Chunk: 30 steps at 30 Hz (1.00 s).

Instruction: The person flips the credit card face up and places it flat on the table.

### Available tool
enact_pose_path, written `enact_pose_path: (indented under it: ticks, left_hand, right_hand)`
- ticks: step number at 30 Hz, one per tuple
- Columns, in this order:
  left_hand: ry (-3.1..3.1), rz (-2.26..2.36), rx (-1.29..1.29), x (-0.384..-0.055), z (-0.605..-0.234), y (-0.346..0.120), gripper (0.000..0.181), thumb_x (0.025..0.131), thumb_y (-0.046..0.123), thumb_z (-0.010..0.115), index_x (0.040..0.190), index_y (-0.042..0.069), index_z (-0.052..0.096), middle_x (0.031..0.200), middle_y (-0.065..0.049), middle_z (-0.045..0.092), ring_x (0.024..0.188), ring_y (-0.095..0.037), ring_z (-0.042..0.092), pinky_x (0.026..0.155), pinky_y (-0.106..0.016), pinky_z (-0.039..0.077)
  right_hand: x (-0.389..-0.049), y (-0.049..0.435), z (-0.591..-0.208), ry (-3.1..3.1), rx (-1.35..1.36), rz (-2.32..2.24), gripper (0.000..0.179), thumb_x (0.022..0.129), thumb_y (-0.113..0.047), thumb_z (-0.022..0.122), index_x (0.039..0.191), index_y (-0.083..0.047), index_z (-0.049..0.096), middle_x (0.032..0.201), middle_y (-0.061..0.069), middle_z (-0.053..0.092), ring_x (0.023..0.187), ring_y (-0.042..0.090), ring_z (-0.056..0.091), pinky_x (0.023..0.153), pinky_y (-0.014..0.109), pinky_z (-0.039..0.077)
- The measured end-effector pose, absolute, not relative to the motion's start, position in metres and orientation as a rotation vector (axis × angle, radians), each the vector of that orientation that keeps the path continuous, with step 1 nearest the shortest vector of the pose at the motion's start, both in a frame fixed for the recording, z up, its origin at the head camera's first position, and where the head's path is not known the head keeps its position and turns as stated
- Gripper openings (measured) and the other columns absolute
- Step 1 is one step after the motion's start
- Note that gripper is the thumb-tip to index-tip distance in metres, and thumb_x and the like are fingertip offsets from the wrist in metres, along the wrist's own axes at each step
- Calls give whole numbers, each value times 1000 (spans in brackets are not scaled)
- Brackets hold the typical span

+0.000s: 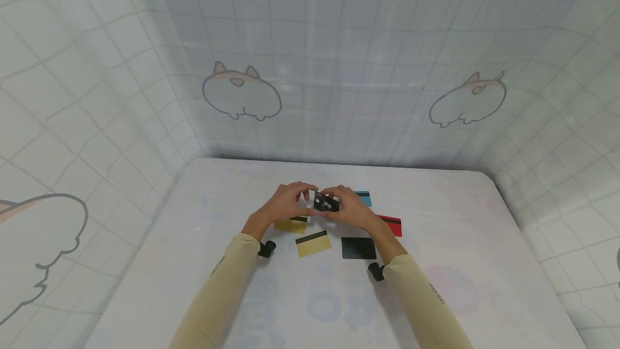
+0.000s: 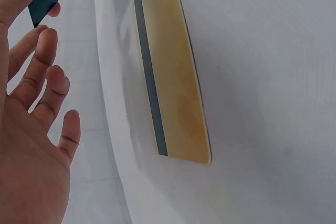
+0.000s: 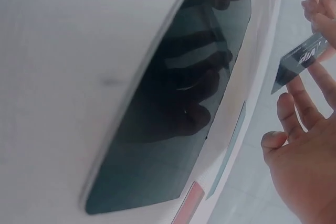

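Note:
A black card [image 1: 326, 202] with white "VIP" lettering is held up, tilted, between the two hands above the table. My left hand [image 1: 288, 201] holds its left end between thumb and index finger, the other fingers spread loosely. On the card's right end, my right hand [image 1: 351, 206] grips with thumb and fingers. Below the left hand lies a gold card [image 1: 290, 225] with a dark stripe, partly covered by it. A second gold card [image 1: 314, 244] lies nearer. By the right forearm are a plain black card [image 1: 358, 248] and a red card [image 1: 394, 225]. A blue card [image 1: 364, 198] shows beyond the right hand.
The white table [image 1: 232, 306] carries faint printed shapes. Its far edge meets a grid-patterned curtain [image 1: 349, 69], with more curtain at both sides. Small black wrist devices [image 1: 266, 249] hang by the sleeve cuffs.

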<state>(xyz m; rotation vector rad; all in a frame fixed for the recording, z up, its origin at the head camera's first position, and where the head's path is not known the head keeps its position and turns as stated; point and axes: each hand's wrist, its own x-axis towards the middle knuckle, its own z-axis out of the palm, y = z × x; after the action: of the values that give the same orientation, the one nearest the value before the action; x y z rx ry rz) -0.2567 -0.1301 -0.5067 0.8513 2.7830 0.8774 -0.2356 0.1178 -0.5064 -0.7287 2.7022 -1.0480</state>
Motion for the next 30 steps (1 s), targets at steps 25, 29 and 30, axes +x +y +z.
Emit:
enact_pose_path:
  ticks: [25, 29, 30]
  left_hand:
    - [2951, 575, 759, -252, -516, -138, 64, 82, 61, 75, 137, 31, 62, 94, 8, 59, 83, -13, 55, 96, -47, 37]
    - [2953, 511, 767, -253, -516, -138, 64, 83, 61, 74, 137, 30, 62, 94, 9, 60, 84, -13, 56, 96, -47, 38]
    - [2953, 487, 769, -253, -516, -138, 64, 83, 62, 73, 137, 30, 62, 94, 10, 59, 84, -12, 55, 95, -47, 38]
  right_hand:
    - [-236, 113, -512, 2893, -621, -661, 60, 82, -45, 80, 135, -25, 61, 129, 3, 59, 116, 25, 49, 98, 52, 38]
    - [-235, 112, -510, 2892, -618, -642, 59, 82, -45, 80, 133, -22, 63, 130, 5, 59, 117, 27, 49, 97, 53, 38]
    - [-235, 112, -510, 2891, -616, -635, 58, 82, -46, 80, 133, -22, 63, 131, 5, 58, 118, 28, 49, 97, 53, 38]
